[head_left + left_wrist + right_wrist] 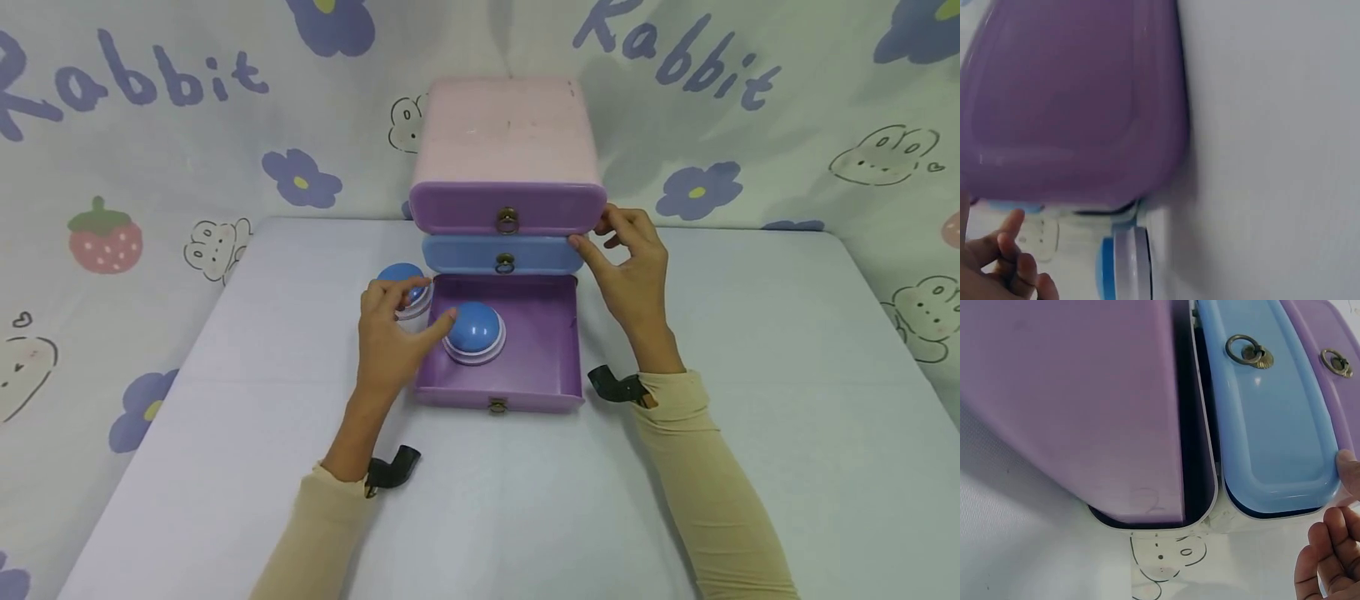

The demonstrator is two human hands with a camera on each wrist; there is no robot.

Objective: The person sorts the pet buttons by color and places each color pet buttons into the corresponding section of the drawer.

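Observation:
A small cabinet with a pink body [510, 125] has a closed purple top drawer [457, 207] and a closed blue middle drawer [465, 254]. Its purple bottom drawer [540, 342] is pulled out, with a blue-domed, white-based push button [474, 329] inside at the left. My left hand [393, 333] hangs over that drawer's left wall, thumb and fingers spread, thumb tip at the dome. Behind its fingers, outside the drawer, stands a second blue-domed button [401, 272], partly hidden. My right hand [633, 262] holds the cabinet's right front edge, thumb against the blue drawer's end.
The cabinet stands on a white-covered table [750, 333], near a backdrop cloth [480, 50] printed with rabbits and flowers. Brass ring pulls [507, 220] hang on the drawer fronts. A black wrist device [393, 467] sticks out from each sleeve.

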